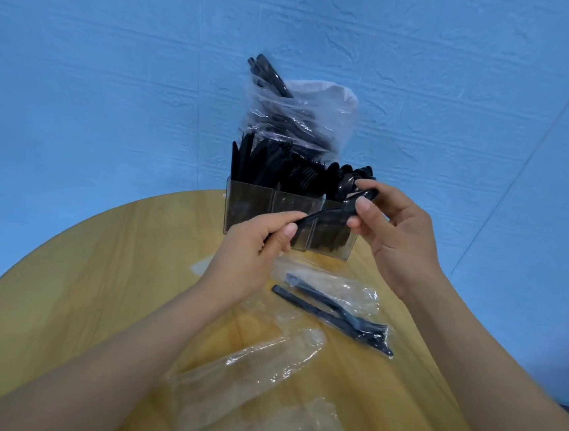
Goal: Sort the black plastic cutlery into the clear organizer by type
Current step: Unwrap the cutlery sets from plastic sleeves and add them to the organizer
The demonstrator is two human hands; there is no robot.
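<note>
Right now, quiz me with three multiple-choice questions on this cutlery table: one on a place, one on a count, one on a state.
1. Where does the clear organizer stand?
A. near the table's far edge
B. on the floor
C. in a lap

2. How many compartments show on its front?
A. one
B. three
C. six

3. What is the state of the spoon?
A. lying wrapped on the table
B. held by both hands
C. snapped in two

Answers: 1 A, it stands where the wooden table ends; 2 B, two dividers split the front; 3 B, the left hand pinches its handle and the right hand its bowl.
</note>
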